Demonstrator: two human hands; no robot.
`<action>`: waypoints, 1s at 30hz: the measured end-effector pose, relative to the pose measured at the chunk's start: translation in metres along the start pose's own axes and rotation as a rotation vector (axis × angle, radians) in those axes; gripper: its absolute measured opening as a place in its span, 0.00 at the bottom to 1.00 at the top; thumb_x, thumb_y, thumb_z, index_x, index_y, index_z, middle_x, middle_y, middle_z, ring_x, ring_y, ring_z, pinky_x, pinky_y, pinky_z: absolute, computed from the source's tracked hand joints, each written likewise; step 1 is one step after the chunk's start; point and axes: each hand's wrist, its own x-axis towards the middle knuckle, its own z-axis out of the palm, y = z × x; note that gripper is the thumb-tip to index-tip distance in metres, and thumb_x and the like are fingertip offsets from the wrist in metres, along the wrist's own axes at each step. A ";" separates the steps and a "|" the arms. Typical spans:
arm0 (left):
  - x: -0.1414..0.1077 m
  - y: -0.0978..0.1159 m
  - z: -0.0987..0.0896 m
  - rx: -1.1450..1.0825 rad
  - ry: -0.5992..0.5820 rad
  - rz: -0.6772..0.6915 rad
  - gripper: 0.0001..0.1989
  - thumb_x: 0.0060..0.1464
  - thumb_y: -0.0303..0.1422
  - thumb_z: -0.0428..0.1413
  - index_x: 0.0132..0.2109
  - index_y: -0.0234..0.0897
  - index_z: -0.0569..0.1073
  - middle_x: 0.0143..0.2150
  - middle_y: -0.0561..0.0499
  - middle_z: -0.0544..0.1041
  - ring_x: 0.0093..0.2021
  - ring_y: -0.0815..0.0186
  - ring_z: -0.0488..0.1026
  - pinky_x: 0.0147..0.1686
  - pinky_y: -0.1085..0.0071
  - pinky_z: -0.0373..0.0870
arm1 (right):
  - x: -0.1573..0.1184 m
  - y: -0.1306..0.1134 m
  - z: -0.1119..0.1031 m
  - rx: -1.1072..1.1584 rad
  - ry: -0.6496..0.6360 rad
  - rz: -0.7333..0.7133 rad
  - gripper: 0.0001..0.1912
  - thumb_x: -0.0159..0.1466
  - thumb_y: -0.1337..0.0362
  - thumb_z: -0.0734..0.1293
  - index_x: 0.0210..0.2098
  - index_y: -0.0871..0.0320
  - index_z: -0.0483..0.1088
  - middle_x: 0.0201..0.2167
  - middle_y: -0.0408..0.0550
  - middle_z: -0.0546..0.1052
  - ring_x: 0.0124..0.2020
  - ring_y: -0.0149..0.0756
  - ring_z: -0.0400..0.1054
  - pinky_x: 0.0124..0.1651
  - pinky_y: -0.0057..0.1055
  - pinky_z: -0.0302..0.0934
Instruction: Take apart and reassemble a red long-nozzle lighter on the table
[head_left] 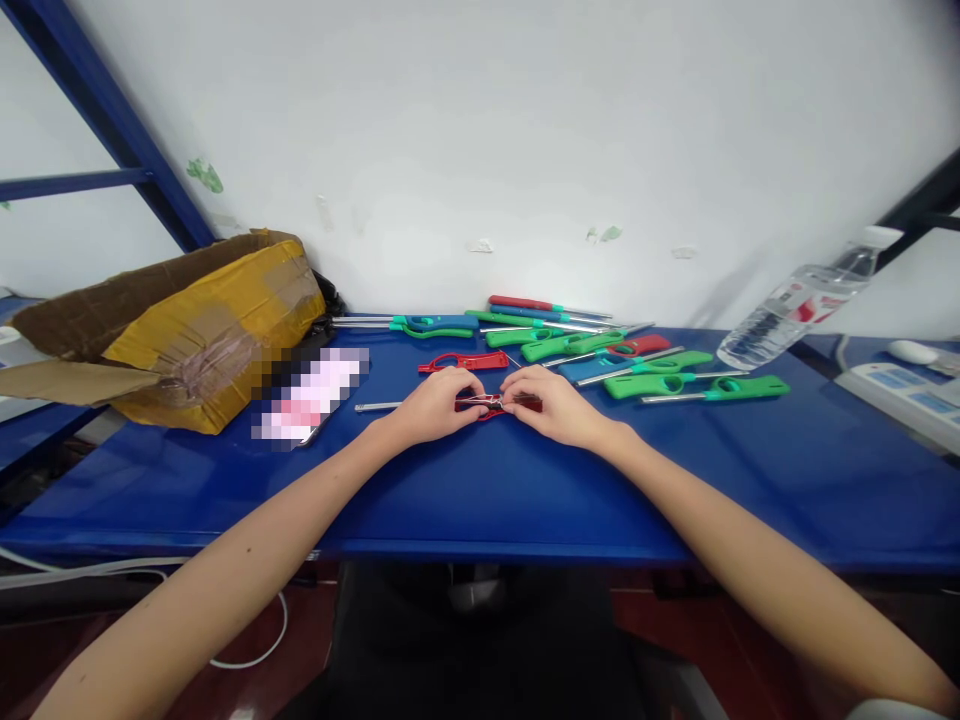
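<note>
Near the middle of the table, both hands bend over an opened red gas lighter (491,410), its inner parts partly showing between the fingers. My left hand (444,405) is closed on the lighter's left part, and a slim metal tube (375,407) sticks out to the left from under it. My right hand (546,403) pinches at the lighter's right part; fingers hide just what is between its tips. Just behind the left hand lies a separate red lighter shell half (480,360), with a trigger loop at its left.
Several green, blue and red long lighters (660,385) lie behind and to the right. A water bottle (795,300) leans at the right, near a white device (907,400). An open taped carton (217,330) and a blurred-out phone (315,395) are at left. A wall (480,150) stands behind.
</note>
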 end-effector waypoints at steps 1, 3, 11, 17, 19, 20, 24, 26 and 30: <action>0.000 0.000 0.000 -0.001 0.006 0.001 0.07 0.57 0.37 0.57 0.40 0.38 0.74 0.40 0.50 0.78 0.42 0.60 0.73 0.44 0.63 0.67 | 0.000 0.000 0.000 0.000 -0.002 0.002 0.05 0.65 0.68 0.65 0.35 0.56 0.74 0.42 0.51 0.77 0.46 0.41 0.70 0.49 0.40 0.66; 0.001 0.001 0.000 0.000 0.014 0.001 0.07 0.56 0.37 0.57 0.39 0.38 0.74 0.39 0.49 0.78 0.41 0.60 0.73 0.44 0.63 0.67 | 0.000 -0.001 -0.001 -0.002 -0.003 0.006 0.05 0.65 0.68 0.65 0.35 0.56 0.74 0.42 0.51 0.77 0.45 0.41 0.70 0.49 0.41 0.66; 0.003 0.001 0.003 0.018 0.006 0.033 0.07 0.57 0.37 0.57 0.36 0.38 0.75 0.39 0.49 0.79 0.41 0.60 0.73 0.45 0.62 0.67 | 0.000 0.000 -0.001 -0.007 0.010 0.005 0.06 0.65 0.68 0.65 0.35 0.56 0.75 0.41 0.51 0.77 0.45 0.41 0.70 0.49 0.40 0.65; 0.000 -0.001 -0.007 0.088 0.012 0.085 0.11 0.58 0.41 0.57 0.42 0.39 0.74 0.44 0.48 0.78 0.47 0.59 0.72 0.49 0.62 0.67 | 0.000 0.000 -0.002 -0.020 -0.014 -0.001 0.05 0.65 0.69 0.65 0.35 0.57 0.74 0.40 0.50 0.77 0.42 0.39 0.70 0.47 0.38 0.65; -0.002 -0.004 -0.016 0.165 0.112 0.046 0.16 0.57 0.45 0.59 0.46 0.38 0.74 0.48 0.46 0.77 0.50 0.56 0.71 0.52 0.60 0.66 | -0.001 0.000 -0.002 -0.020 -0.017 -0.005 0.05 0.65 0.69 0.64 0.35 0.56 0.73 0.38 0.49 0.77 0.41 0.39 0.70 0.46 0.37 0.65; -0.003 -0.006 -0.019 0.217 0.174 -0.023 0.17 0.58 0.45 0.57 0.46 0.38 0.74 0.49 0.45 0.76 0.51 0.55 0.71 0.53 0.59 0.65 | -0.001 0.000 -0.002 -0.018 -0.016 -0.006 0.05 0.65 0.69 0.64 0.35 0.56 0.73 0.38 0.49 0.77 0.40 0.39 0.69 0.46 0.37 0.65; -0.008 -0.015 -0.028 0.461 0.419 -0.412 0.15 0.60 0.42 0.53 0.48 0.37 0.74 0.51 0.40 0.74 0.54 0.46 0.68 0.55 0.47 0.63 | 0.000 -0.002 -0.001 -0.012 -0.013 -0.008 0.06 0.65 0.70 0.64 0.35 0.56 0.72 0.37 0.49 0.77 0.40 0.39 0.69 0.45 0.37 0.65; -0.011 -0.018 -0.029 0.539 0.395 -0.583 0.21 0.58 0.45 0.54 0.53 0.37 0.72 0.55 0.34 0.71 0.58 0.38 0.64 0.54 0.36 0.59 | 0.000 -0.003 -0.001 -0.012 -0.015 -0.008 0.06 0.65 0.71 0.64 0.34 0.56 0.72 0.37 0.49 0.77 0.40 0.39 0.69 0.45 0.37 0.65; -0.014 -0.022 -0.030 0.508 0.321 -0.763 0.31 0.56 0.50 0.52 0.61 0.37 0.65 0.61 0.28 0.64 0.61 0.30 0.58 0.50 0.30 0.60 | 0.000 -0.003 -0.001 -0.010 -0.012 -0.011 0.06 0.65 0.71 0.63 0.35 0.56 0.72 0.37 0.49 0.78 0.40 0.39 0.69 0.45 0.37 0.65</action>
